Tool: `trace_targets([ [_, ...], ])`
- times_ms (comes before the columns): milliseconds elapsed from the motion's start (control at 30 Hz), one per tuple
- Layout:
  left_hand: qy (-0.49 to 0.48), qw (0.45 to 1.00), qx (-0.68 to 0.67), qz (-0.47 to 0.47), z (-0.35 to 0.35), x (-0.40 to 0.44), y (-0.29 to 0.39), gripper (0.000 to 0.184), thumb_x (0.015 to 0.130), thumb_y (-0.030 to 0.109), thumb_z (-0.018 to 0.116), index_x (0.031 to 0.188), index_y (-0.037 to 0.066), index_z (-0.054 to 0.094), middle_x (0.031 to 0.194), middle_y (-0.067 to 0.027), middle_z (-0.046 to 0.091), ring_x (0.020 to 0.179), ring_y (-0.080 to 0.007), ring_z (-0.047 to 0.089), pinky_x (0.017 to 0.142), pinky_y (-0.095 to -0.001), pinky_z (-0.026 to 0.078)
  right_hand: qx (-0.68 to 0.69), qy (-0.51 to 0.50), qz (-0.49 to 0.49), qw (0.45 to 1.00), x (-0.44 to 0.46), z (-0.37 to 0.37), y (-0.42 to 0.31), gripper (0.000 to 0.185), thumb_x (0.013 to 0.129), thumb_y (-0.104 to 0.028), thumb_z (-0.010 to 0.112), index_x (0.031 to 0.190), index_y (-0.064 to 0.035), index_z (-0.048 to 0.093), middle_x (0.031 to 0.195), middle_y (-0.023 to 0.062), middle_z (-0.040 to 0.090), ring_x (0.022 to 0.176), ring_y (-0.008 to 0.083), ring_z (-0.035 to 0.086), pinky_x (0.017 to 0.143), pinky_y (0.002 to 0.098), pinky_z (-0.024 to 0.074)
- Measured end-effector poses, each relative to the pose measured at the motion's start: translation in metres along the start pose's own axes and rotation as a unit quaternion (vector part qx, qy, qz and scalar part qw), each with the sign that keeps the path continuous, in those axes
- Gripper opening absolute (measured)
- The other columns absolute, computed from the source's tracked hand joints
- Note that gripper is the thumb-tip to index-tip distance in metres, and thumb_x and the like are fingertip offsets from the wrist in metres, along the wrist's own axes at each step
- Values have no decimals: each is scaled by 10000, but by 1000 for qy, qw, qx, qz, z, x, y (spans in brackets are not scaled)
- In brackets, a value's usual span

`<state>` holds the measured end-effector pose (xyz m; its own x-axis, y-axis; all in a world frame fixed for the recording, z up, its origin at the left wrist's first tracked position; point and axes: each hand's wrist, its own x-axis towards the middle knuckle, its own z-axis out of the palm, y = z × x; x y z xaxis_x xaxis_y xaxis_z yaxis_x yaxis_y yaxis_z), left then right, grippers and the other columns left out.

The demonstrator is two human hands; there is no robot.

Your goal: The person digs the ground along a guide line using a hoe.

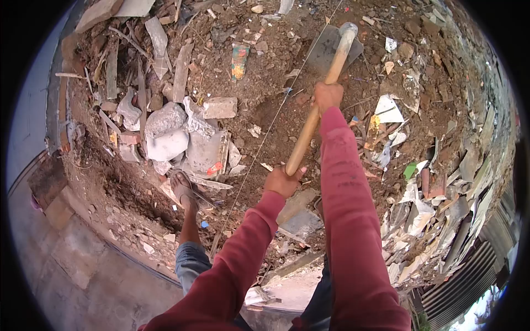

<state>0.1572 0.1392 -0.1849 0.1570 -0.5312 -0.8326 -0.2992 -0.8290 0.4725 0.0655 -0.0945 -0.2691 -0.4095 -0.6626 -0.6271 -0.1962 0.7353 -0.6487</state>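
Note:
Both my hands grip the wooden handle of a hoe (303, 141), which slants up and to the right. My left hand (282, 181) is closed round the handle's near end. Farther along, my right hand (328, 95) wraps the handle closer to the head. The hoe's broad metal blade (322, 51) lies against the brown soil, partly behind the handle. A thin string (264, 140) stretches across the dirt, left of the handle and passing the blade. A crumpled green and orange packet (239, 62) rests on the soil left of the blade.
Broken concrete chunks (167, 132) and a pale block (220, 107) lie left of the string. My sandalled foot (183, 186) stands near them. Rubble and wood scraps (425, 204) pile up on the right, beside corrugated sheets (461, 278). A concrete floor (83, 254) borders the soil at lower left.

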Motion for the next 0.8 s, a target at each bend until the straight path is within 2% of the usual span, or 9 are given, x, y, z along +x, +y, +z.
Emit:
trace_targets([
  [133, -44, 998, -22, -31, -18, -50, 4, 610, 803, 561, 759, 867, -44, 707, 683, -220, 671, 686, -368, 698, 645, -429, 526, -44, -11, -33, 998, -34, -2, 15, 239, 792, -129, 679, 889, 74, 600, 650, 155, 617, 523, 253, 641, 422, 375, 492],
  [200, 11, 1000, 15, -9, -18, -80, 17, 607, 793, 564, 764, 866, -36, 709, 704, -235, 674, 714, -373, 701, 656, -437, 530, -50, -24, -18, 998, -61, -26, 6, 233, 796, -119, 675, 897, 75, 596, 646, 158, 615, 533, 252, 646, 421, 377, 490],
  [300, 24, 997, 73, 11, -8, -56, 9, 577, 800, 550, 761, 877, -20, 714, 731, -241, 679, 742, -379, 700, 683, -448, 536, 35, 3, 5, 999, -68, -38, -44, 199, 829, -114, 633, 793, 59, 541, 574, 86, 545, 444, 183, 554, 380, 332, 459],
  [367, 4, 998, 56, 9, -8, -12, 16, 569, 802, 542, 762, 901, -16, 714, 753, -244, 684, 761, -384, 701, 700, -450, 537, 70, 3, -67, 995, -46, -39, -48, 199, 838, -115, 626, 810, 64, 542, 584, 88, 541, 442, 187, 551, 381, 332, 465],
  [467, -21, 997, 54, -41, -7, -27, 11, 558, 802, 538, 761, 948, 2, 714, 800, -243, 695, 805, -391, 703, 733, -450, 540, 37, -9, -15, 999, -16, -13, -11, 182, 820, -65, 616, 871, 100, 559, 614, 121, 591, 441, 204, 554, 378, 356, 463],
  [567, -3, 999, 26, -43, -17, -57, -6, 602, 803, 597, 727, 955, 15, 711, 860, -259, 699, 877, -404, 699, 771, -456, 542, 37, -28, 47, 998, -62, -16, 9, 188, 833, -73, 601, 878, 105, 559, 608, 113, 573, 437, 201, 542, 387, 353, 467],
  [633, -63, 984, 150, -80, -33, -77, 8, 635, 819, 642, 676, 951, 22, 705, 903, -274, 695, 915, -415, 689, 796, -476, 539, 44, -9, 90, 995, -64, -35, 23, 179, 838, -76, 596, 876, 96, 565, 608, 112, 566, 438, 202, 541, 387, 354, 469],
  [733, -67, 974, 208, -65, -25, -111, 21, 651, 832, 657, 646, 965, 22, 698, 900, -277, 692, 909, -435, 681, 799, -500, 535, 64, 4, 173, 983, -56, -65, 58, 154, 836, -76, 594, 851, 73, 558, 609, 107, 549, 438, 208, 540, 381, 355, 471],
  [800, -67, 976, 194, -78, -14, -128, 12, 650, 836, 654, 644, 972, 19, 695, 882, -276, 691, 900, -444, 678, 792, -508, 533, 45, -7, 177, 983, -73, -68, 61, 153, 830, -76, 599, 836, 70, 552, 606, 109, 549, 436, 209, 541, 383, 355, 475],
])
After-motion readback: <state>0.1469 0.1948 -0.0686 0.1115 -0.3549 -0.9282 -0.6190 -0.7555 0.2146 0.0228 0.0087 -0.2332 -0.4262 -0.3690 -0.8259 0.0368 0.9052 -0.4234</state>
